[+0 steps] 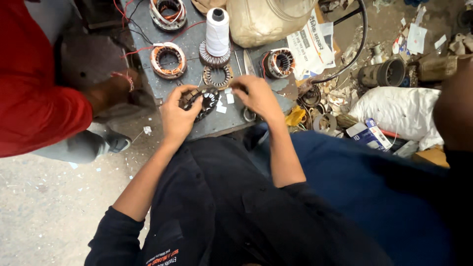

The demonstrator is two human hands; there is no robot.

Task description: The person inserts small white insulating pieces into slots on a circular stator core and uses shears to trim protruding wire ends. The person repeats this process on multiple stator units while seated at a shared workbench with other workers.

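Observation:
My left hand [176, 114] grips a dark slotted motor stator core [204, 101] at the near edge of a small grey metal table [197, 37]. My right hand [256, 94] is pinched at the core's upper right side, fingertips closed on something small that I cannot make out. Small white paper slips [222, 104] lie on the table beside the core.
On the table stand a white thread spool [217, 32] on a stator, a bare stator ring [217, 76], two copper-wound stators [168, 60] [279, 63] and a big plastic jar [268, 19]. A person in red [34, 88] crouches at left. Scrap parts and a white sack [399, 106] lie at right.

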